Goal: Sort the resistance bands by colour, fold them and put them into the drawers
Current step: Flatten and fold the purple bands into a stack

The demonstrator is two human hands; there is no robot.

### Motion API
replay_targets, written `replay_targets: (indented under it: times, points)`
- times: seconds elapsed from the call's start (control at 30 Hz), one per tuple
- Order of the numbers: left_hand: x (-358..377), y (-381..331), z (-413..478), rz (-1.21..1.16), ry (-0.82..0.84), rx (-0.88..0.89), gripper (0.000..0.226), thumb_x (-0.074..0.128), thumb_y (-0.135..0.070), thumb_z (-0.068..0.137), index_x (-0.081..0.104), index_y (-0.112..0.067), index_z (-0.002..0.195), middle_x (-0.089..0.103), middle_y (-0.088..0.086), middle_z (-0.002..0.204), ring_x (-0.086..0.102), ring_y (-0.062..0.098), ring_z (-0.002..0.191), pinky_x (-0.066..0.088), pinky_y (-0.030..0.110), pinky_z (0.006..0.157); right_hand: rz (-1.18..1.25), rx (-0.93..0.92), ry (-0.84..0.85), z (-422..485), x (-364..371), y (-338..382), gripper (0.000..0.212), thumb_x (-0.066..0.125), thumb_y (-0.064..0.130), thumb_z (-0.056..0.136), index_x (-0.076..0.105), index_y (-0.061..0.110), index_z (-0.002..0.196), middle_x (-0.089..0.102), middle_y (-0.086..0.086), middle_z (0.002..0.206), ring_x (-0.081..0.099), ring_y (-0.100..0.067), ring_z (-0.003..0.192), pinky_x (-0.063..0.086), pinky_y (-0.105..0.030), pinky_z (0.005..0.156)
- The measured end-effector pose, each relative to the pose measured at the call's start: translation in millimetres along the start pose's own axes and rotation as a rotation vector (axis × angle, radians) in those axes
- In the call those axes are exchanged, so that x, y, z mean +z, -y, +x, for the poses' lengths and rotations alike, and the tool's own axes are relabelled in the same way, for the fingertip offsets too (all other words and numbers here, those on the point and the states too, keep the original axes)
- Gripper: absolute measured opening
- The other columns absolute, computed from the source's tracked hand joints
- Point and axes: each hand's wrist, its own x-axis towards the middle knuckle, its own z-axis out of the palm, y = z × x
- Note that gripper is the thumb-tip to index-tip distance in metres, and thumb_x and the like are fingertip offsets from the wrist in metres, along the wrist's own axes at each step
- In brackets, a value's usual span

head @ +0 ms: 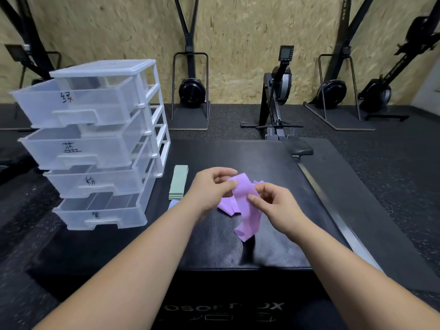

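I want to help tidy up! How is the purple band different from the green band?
The purple band is up in the left hand and right hand; the green band lies on the black box. The purple band hangs loose and crumpled; the green band is folded flat and neat. Both are outside the drawers.

Purple band (244, 195) crumpled, held above mid black box (238, 153); green band (178, 181) folded flat nr left edge, beside 4 open clear drawers (95, 151).
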Motion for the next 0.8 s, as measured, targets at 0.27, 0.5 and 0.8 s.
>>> replay_targets:
  times: [0.27,0.5,0.8]
  points:
    - [1,-2,-4,0.034,-0.034,-0.008,0.007,0.071,-0.013,0.101,0.075,-0.008,0.103,0.074,-0.002,0.079,0.066,0.01,0.066,0.055,0.02,0.06,-0.025,0.123,0.213,-17,-15,5,0.018,0.078,0.034,0.096,0.075,0.016,0.1,0.063,0.003,0.081,0.055,-0.014,0.076,0.042,-0.033,0.075]
    - [-6,31,-1,-0.039,-0.325,-0.046,0.008,0.07,-0.018,0.1,0.075,-0.012,0.103,0.08,0.01,0.096,0.07,0.019,0.076,0.058,0.026,0.063,-0.106,0.254,0.248,-36,-42,-15,0.028,0.089,0.017,0.084,0.074,0.015,0.108,0.077,0.007,0.085,0.067,-0.007,0.073,0.048,-0.015,0.07]
    - [-6,99,-19,0.046,-0.49,-0.186,0.004,0.073,-0.028,0.097,0.073,-0.024,0.096,0.079,-0.003,0.091,0.076,0.017,0.082,0.066,0.04,0.082,-0.256,0.384,0.162,-54,-98,-72,0.028,0.091,0.026,0.081,0.077,0.025,0.106,0.081,-0.005,0.092,0.069,-0.015,0.076,0.055,-0.036,0.081]
